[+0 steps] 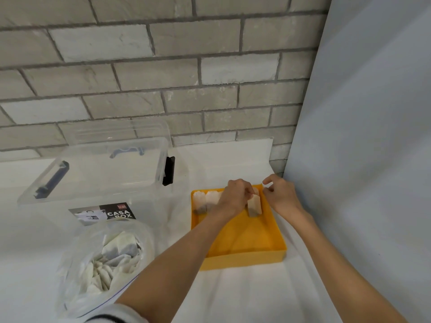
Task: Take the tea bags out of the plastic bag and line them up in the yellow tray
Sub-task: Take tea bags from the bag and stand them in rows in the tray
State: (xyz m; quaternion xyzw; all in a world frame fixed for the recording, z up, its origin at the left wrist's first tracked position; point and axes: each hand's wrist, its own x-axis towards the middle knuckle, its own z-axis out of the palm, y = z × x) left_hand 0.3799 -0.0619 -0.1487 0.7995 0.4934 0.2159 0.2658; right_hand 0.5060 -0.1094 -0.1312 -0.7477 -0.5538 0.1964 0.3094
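Note:
A yellow tray (242, 243) sits on the white table right of centre. Tea bags (201, 202) stand in a row along its far wall. My left hand (234, 197) reaches over that row and pinches the top of one tea bag (254, 206) near the tray's far right corner. My right hand (282, 194) hovers beside the tray's far right corner, fingers loosely curled, holding nothing. A clear plastic bag (105, 257) with several tea bags inside lies open at the lower left.
A clear plastic storage box (98, 173) with a label reading CASA BOX stands at the left, behind the plastic bag. A brick wall runs along the back. A pale panel (363, 159) closes off the right side.

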